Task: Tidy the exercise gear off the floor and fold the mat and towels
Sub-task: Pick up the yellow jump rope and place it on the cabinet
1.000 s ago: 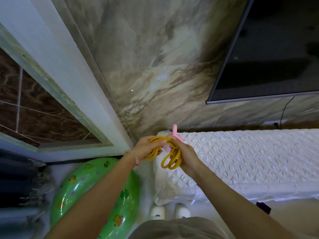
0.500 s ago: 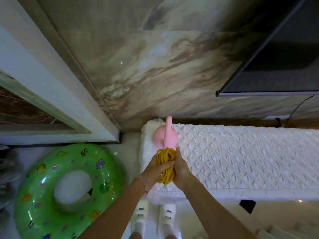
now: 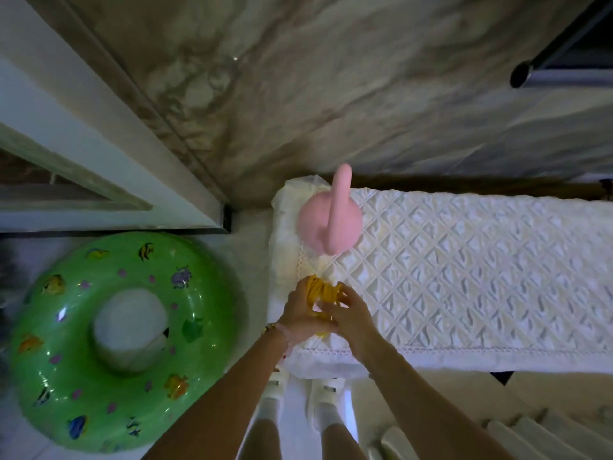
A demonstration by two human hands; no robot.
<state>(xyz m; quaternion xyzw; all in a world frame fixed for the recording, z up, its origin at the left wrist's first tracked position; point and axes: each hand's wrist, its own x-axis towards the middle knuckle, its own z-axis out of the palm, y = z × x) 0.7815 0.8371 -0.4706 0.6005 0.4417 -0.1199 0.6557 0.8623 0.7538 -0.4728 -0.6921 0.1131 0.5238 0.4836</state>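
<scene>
The coiled yellow rope, raised a second ago, is now being set down on the white quilted cover near the pink kettlebell, gripped between left hand and right hand held together; stowing seems nearly done.

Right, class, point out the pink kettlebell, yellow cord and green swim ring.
pink kettlebell (image 3: 311,224): head view, round body.
yellow cord (image 3: 318,288): head view, exposed top loops.
green swim ring (image 3: 132,257): head view, upper rim.
</scene>
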